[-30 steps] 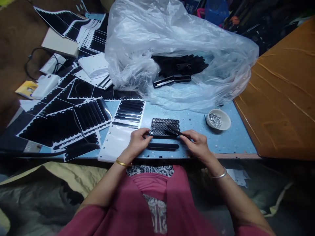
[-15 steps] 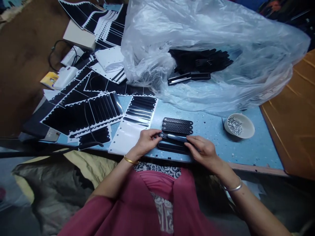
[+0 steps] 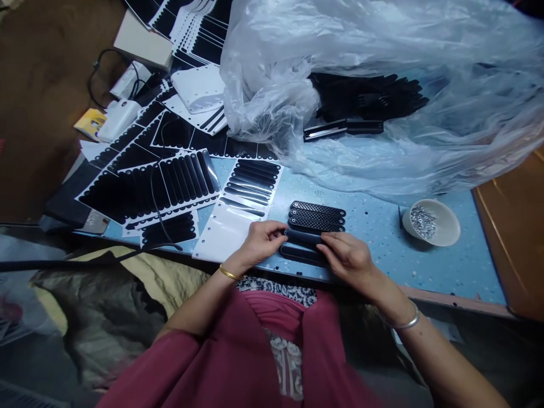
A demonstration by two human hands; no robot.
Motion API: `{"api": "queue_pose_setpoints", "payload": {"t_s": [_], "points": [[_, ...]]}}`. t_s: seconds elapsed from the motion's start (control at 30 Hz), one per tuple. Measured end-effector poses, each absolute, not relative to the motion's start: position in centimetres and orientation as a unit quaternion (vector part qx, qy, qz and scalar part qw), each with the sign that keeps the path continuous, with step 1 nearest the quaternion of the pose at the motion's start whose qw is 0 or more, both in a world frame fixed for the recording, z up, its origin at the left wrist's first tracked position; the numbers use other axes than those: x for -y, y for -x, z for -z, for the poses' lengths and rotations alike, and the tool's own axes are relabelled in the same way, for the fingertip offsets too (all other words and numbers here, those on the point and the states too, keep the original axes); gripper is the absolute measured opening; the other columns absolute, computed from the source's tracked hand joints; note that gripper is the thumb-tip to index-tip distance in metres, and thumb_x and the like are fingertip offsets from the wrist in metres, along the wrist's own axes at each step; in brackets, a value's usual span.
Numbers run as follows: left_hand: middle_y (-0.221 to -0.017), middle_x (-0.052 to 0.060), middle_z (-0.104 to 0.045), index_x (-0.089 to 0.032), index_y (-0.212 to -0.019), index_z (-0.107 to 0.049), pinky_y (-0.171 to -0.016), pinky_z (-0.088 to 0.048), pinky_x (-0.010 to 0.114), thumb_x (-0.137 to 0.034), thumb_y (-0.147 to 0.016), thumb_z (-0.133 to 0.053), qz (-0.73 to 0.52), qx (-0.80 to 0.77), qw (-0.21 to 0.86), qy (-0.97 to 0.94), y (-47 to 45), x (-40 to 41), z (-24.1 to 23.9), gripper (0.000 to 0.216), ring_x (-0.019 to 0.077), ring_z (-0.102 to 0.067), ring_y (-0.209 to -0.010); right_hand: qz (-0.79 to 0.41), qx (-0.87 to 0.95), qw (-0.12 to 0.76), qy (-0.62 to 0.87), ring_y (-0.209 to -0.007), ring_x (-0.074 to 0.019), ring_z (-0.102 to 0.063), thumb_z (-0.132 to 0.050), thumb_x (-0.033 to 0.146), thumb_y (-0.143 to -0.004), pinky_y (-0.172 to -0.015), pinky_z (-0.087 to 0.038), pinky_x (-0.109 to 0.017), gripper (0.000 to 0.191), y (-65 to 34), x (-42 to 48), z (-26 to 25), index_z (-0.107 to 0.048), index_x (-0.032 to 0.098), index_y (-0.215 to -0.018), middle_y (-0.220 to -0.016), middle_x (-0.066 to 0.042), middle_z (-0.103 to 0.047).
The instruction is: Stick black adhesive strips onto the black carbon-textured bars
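The left hand [image 3: 264, 245] pinches the left end of a smooth dark strip [image 3: 304, 236] between thumb and forefinger; the right hand [image 3: 349, 258] has thumb and fingers closed on its right end, the other fingers curled under; the strip lies just below the middle of the frame, and whether a thin film covers it I cannot tell. Were one pinch to loosen before the other, the strip would probably swing askew. Just above it lies a row of textured strips [image 3: 317, 216], near enough that a push upward could knock them out of line; just below lies a plain black strip [image 3: 302, 255], close to the right thumb and the table's near edge, so a dragged palm might sweep it off.

Further out, left of centre, a sheet of black stickers [image 3: 250, 186] lies near the left hand; a careless sleeve or wrist could crease it. At the right of the frame a white bowl [image 3: 452, 225] holds small metal pieces [image 3: 422, 221]; a wide swing of the right forearm might tip it and scatter them over the blue table [image 3: 374, 224].
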State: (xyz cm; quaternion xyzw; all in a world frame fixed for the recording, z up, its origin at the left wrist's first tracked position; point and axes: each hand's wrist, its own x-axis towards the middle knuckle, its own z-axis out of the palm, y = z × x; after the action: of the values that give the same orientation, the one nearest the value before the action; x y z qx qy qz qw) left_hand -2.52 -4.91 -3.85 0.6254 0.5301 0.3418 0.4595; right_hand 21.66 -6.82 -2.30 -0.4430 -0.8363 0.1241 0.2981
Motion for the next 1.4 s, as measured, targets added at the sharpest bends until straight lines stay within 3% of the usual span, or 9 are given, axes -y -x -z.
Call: {"api": "queue_pose_setpoints", "payload": {"t_s": [0.43,0.77,1.0,1.4], "points": [[-0.067,0.002,-0.066,-0.013,-0.092,-0.075,-0.053,-0.046,0.020,-0.015,-0.073,-0.068,-0.334,-0.528,0.470,-0.623,2.5,4.9,3.8,0.021,0.0086,-0.053,-0.052,-0.101,0.852,0.280,0.430,-0.073,-0.0217,-0.069,-0.057,0.021,-0.091,-0.067,-0.057,-0.036,0.016,-21.2,6.6,2.3,-0.071,0.016,-0.096,-0.086,-0.011,-0.074],[-0.067,0.003,-0.068,-0.013,-0.092,-0.075,-0.053,-0.047,0.020,-0.017,-0.073,-0.068,-0.332,-0.523,0.468,-0.631,2.6,4.8,3.5,0.020,0.0095,-0.055,-0.053,-0.138,0.844,0.276,0.440,-0.075,-0.0234,-0.069,-0.057,0.021,-0.090,-0.069,-0.058,-0.039,0.018,-21.4,6.6,2.5,-0.073,0.017,-0.096,-0.086,-0.012,-0.073],[-0.071,0.004,-0.073,-0.015,-0.081,-0.075,-0.058,-0.049,0.022,-0.028,-0.085,-0.061,-0.339,-0.532,0.447,-0.634,2.2,4.6,3.0,0.020,0.0133,-0.062,-0.061,-0.146,0.841,0.264,0.448,-0.074,-0.0225,-0.069,-0.057,0.022,-0.090,-0.068,-0.058,-0.038,0.018,-21.3,6.4,2.3,-0.073,0.017,-0.095,-0.085,-0.011,-0.074],[-0.074,0.004,-0.074,-0.017,-0.078,-0.074,-0.064,-0.051,0.024,-0.025,-0.082,-0.064,-0.350,-0.533,0.423,-0.643,2.0,4.3,3.7,0.013,0.0154,-0.066,-0.066,-0.220,0.802,0.296,0.469,-0.078,-0.0195,-0.071,-0.061,0.031,-0.090,-0.071,-0.060,-0.033,0.019,-22.3,6.3,2.9,-0.075,0.021,-0.100,-0.090,-0.008,-0.076]]}}
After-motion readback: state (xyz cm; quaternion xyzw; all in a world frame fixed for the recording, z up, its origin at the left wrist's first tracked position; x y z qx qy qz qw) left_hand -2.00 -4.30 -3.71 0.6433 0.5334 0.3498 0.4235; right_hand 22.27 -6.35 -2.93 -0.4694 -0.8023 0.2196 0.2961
